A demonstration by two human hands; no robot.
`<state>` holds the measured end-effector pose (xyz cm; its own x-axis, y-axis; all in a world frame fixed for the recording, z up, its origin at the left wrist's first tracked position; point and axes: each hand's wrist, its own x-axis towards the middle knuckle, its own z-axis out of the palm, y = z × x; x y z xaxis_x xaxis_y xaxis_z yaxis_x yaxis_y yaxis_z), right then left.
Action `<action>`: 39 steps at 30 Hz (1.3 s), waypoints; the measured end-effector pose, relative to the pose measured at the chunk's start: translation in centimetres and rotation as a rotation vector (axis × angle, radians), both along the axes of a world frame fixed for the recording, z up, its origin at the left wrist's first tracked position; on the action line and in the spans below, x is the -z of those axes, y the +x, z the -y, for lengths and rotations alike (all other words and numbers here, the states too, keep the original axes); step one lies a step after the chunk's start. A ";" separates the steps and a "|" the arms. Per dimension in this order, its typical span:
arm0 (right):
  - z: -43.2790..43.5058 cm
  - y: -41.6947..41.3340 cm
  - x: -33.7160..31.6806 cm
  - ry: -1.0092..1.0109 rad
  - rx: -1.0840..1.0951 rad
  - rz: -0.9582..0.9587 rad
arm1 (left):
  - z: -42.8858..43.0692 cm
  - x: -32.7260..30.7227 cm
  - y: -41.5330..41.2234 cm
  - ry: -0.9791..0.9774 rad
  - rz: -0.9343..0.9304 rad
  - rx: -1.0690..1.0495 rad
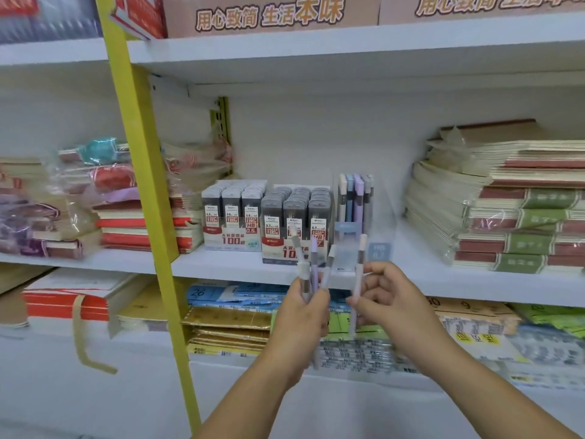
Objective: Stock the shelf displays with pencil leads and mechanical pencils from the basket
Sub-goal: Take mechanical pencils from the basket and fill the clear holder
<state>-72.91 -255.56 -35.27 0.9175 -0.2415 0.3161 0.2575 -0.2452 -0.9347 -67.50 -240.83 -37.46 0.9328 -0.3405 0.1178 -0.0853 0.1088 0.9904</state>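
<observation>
My left hand (304, 307) grips a small bunch of mechanical pencils (311, 264), upright, in front of the shelf edge. My right hand (387, 296) holds a single pale mechanical pencil (359, 274), also upright, a little to the right of the bunch. Behind them on the middle shelf stand two display boxes of pencil leads, 0.5 mm (232, 213) and 0.7 mm (296, 221). Right of these is a clear pencil display (356, 204) with a few pastel pencils standing in it. The basket is out of view.
A yellow upright post (148, 198) crosses the shelves at left. Stacked notebooks (506, 204) fill the right of the middle shelf (221, 264), wrapped notebooks (126, 210) the left. Paper packs (234, 321) lie on the shelf below. Cardboard boxes (272, 14) sit on top.
</observation>
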 end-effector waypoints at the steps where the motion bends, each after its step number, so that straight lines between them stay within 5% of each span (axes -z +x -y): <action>1: 0.0 0.1 -0.2 0.028 0.001 0.011 | 0.1 0.0 0.0 -0.001 0.004 0.011; 14: 0.0 0.6 -7.3 0.118 0.049 0.190 | -0.9 -2.8 0.5 -0.003 0.138 -0.029; 23: 2.4 2.6 -14.0 -0.143 0.211 0.497 | -0.4 -3.4 3.1 -0.133 0.163 -0.153; 28: 2.8 5.2 -13.5 -0.426 0.215 0.355 | -0.6 -2.4 4.3 -0.151 0.105 -0.158; 39: 2.4 7.1 -12.9 -0.525 0.192 0.347 | -0.4 -1.7 4.4 -0.085 0.122 -0.117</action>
<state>-65.81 -258.00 -22.38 0.6974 -0.1235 0.7059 0.4285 -0.7176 -0.5489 -63.13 -240.42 -35.77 0.9426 -0.2142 0.2563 -0.2215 0.1735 0.9596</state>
